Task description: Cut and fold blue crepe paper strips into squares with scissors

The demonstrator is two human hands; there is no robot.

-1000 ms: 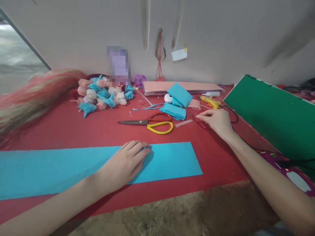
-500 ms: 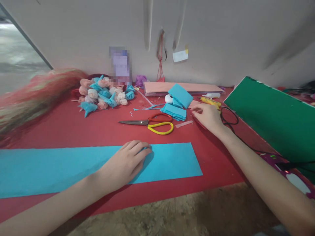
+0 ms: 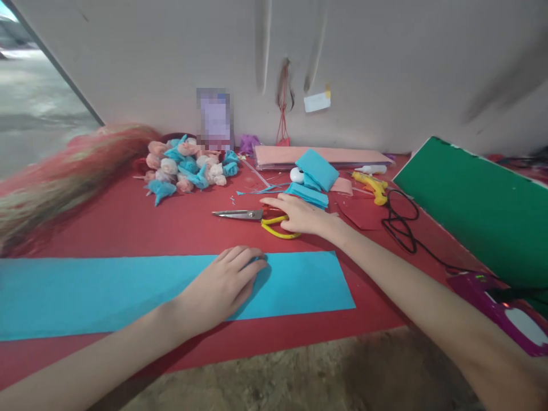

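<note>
Currently, in the head view, a long, flat, sky-blue paper strip (image 3: pixel 305 279) crosses the red desk (image 3: pixel 124 228) from 8 to 5 o'clock. At 7 o'clock, the left hand (image 3: pixel 225 282) rests palm-down on it, grip loosely open, holding nothing. Near centre, the right hand (image 3: pixel 302 214) spreads thumb and forefinger over metal scissors with red and yellow handles (image 3: pixel 246 214); contact is unclear. Pink, white and blue paper flowers (image 3: pixel 188 165) cluster at 10 o'clock.

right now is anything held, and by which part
The right hand is at the handles of the scissors, whether gripped cannot be told; the left hand only rests on the blue sheet.
</note>
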